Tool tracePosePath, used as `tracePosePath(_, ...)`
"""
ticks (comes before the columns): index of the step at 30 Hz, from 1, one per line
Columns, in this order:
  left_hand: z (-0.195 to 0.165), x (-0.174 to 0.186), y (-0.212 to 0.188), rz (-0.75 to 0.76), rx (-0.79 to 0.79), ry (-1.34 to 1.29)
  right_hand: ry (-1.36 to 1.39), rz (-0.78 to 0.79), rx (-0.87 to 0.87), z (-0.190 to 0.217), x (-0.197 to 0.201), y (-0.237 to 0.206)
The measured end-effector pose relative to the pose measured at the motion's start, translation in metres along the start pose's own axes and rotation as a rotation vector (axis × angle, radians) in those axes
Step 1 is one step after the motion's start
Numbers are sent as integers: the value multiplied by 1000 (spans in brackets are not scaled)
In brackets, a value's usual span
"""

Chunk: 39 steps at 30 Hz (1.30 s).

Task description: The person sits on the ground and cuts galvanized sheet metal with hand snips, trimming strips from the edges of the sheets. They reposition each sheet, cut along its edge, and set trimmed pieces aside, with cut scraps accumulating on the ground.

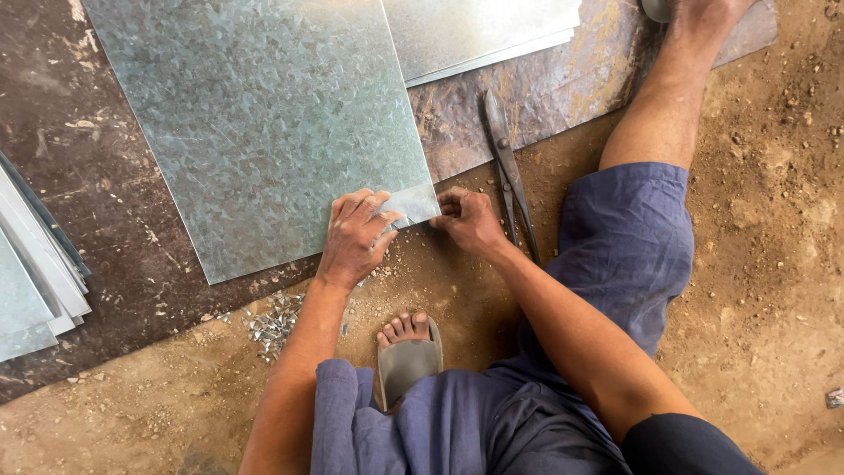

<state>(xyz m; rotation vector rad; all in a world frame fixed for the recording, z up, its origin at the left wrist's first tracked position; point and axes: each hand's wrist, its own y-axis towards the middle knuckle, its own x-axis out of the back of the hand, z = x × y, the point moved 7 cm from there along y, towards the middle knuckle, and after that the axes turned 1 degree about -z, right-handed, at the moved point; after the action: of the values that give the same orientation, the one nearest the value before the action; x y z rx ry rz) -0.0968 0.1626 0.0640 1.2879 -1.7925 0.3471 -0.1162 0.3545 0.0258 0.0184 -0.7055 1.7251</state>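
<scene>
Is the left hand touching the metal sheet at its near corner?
Touching. The head view shows the left hand pressing flat on the metal sheet, its fingers over the corner's folded edge.

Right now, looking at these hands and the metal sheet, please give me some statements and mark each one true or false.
1. Both hands work at the near corner of the metal sheet. True: the left hand presses on the sheet and the right hand grips the corner.
2. The right hand holds the snips. False: the snips lie on the ground beside that hand.
3. Small metal scraps lie on the dirt near the left forearm. True.
4. The person is barefoot. False: a grey sandal is on the foot in view.
5. More sheets are stacked at the left edge. True.
</scene>
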Motion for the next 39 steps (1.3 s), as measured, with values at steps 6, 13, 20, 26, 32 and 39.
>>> tracePosePath(6, 1, -5, -5, -22, -46, 59, -31, -16, 41, 6, 1, -1)
tracePosePath(13, -19, 5, 0, -72, -60, 226, 142, -10, -202, -11, -5, 3)
tracePosePath(20, -63, 5, -26, -221, 398, -419, 429, -25, -156, -14, -2, 3)
tracePosePath(26, -37, -105, -29, -346, 1056, -1994, 526, -19, -129, -9, 4, -2)
tracePosePath(32, 1, -104, -26, -611, 982, -1800, 422, 0, -113, -13, 12, -5)
tracePosePath(39, 9, -119, -31, -628, 1019, -1781, -572, -589, 48, -47, 94, -69)
